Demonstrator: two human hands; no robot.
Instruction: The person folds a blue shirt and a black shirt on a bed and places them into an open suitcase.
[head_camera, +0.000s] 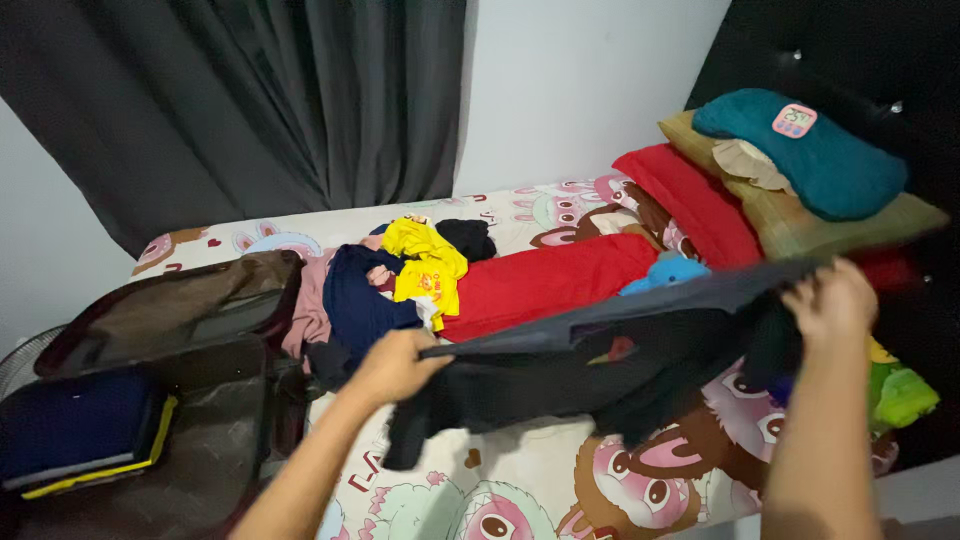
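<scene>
A black garment (560, 375) hangs stretched above the bed, held at both ends. My left hand (392, 365) grips its left end just right of the open suitcase (190, 470). My right hand (832, 300) grips its right end, near the stacked pillows. The cloth sags in the middle and hides part of the cartoon bedsheet (520, 490). Behind it lies a pile of clothes: a yellow shirt (428, 262), a navy piece (358, 300), a pink piece (312, 300) and a small black one (467, 238).
A red bolster (545, 280) and a red pillow (700, 205) lie across the bed. An olive pillow (840, 225) carries a teal one (820, 150). A blue soft toy (665, 272) and green cloth (900, 395) lie nearby. Folded navy cloth (75, 425) fills the suitcase. Dark curtains (270, 100) hang behind.
</scene>
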